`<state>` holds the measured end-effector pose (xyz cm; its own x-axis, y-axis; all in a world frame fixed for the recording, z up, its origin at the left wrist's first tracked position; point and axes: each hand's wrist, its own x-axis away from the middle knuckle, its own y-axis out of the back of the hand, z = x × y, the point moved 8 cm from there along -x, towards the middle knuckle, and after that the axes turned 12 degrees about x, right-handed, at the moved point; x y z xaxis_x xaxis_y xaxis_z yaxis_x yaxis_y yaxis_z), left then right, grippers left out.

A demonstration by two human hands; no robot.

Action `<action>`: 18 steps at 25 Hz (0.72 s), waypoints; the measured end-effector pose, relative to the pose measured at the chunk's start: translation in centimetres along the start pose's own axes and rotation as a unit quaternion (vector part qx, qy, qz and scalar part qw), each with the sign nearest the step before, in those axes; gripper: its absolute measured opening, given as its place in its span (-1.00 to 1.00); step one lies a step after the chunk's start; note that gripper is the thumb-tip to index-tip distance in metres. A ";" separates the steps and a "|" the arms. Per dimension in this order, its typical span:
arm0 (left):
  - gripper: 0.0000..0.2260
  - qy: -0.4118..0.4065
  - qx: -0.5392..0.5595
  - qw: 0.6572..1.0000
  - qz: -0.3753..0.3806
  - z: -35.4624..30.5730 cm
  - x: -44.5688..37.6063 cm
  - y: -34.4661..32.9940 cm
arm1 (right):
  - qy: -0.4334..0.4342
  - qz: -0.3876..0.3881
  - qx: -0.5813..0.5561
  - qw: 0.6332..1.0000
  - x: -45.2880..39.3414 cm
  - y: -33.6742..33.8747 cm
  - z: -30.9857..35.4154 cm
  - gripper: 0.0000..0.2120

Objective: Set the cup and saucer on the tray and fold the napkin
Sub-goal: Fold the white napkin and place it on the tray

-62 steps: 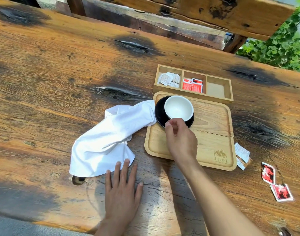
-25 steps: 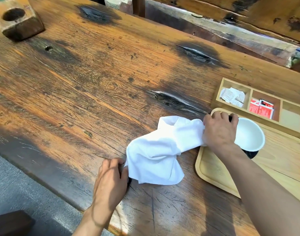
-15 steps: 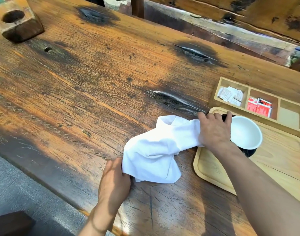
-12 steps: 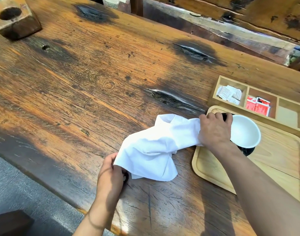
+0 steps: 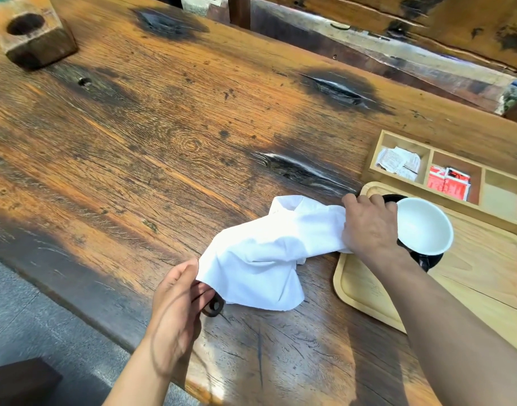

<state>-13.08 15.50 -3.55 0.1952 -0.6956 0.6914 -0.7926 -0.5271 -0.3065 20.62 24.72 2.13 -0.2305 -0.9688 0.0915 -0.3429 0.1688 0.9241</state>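
1. The napkin [image 5: 269, 253] lies crumpled on the counter [image 5: 169, 148], a white bunch running from my near-left side up to the left edge of the tray [image 5: 485, 276]; no fold is made yet.
2. My left hand [image 5: 175, 312] has its fingers [image 5: 203, 293] curled under the napkin's near-left corner, with the thumb over the cloth edge, so I pinch that corner just off the wood.
3. My right hand [image 5: 368, 227] grips the far-right end of the napkin, fingers bent down over the cloth where it meets the tray's rim; how tightly they close beneath, I cannot tell.
4. The cup [image 5: 424, 227], white and empty, sits on the dark saucer [image 5: 427, 259], and both stand in the tray's far-left corner, just beside my right hand. I judge that half of the task done.
5. So the step in hand is the napkin: I am taking hold of two ends to open it out.
6. Next I need to draw the two ends apart and lay the cloth flat on the counter, then bring the edges together evenly. My right hand must pull away from the cup so as not to knock it.
7. A dark ring-shaped thing [image 5: 213, 306] lies under the corner by my left fingers; behind the tray a divided wooden box [image 5: 456, 174] holds white and red sachets.
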 end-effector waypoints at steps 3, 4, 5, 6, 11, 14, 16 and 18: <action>-0.91 -0.021 -0.020 1.000 0.005 -0.7 0.1 0.0 | 0.003 0.003 0.003 1.000 0.1 0.1 -0.2 -0.72; -0.85 -0.026 -0.033 0.999 0.006 -0.9 0.0 0.1 | 0.001 0.000 0.001 1.000 0.1 0.2 -0.5 -0.74; -0.80 -0.033 -0.052 0.998 0.006 -1.1 -0.1 0.2 | -0.002 -0.006 -0.004 1.000 0.2 0.3 -0.7 -0.75; -0.77 -0.042 -0.078 0.996 0.007 -1.4 -0.2 0.3 | -0.006 -0.014 -0.009 1.000 0.3 0.6 -1.0 -0.77; -0.82 -0.094 -0.251 0.963 0.001 -2.7 -1.0 1.5 | -0.018 -0.051 -0.060 0.997 0.7 2.4 -2.8 -0.81; -0.89 -0.116 -0.324 0.939 -0.025 -3.9 -1.1 2.2 | -0.055 -0.066 -0.137 0.987 1.1 3.9 -4.7 -0.86; -0.93 -0.125 -0.328 0.936 -0.031 -5.0 -0.7 2.3 | -0.079 -0.056 -0.175 0.980 1.3 4.6 -6.3 -0.86; -0.93 -0.146 -0.342 0.928 -0.039 -6.4 0.2 1.8 | -0.091 -0.042 -0.186 0.977 1.7 5.2 -7.7 -0.86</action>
<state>-18.15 17.58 0.22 0.3359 -0.8235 0.4573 -0.9312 -0.2174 0.2925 25.50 22.49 9.93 -0.3856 -0.9223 -0.0272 -0.0201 -0.0211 0.9996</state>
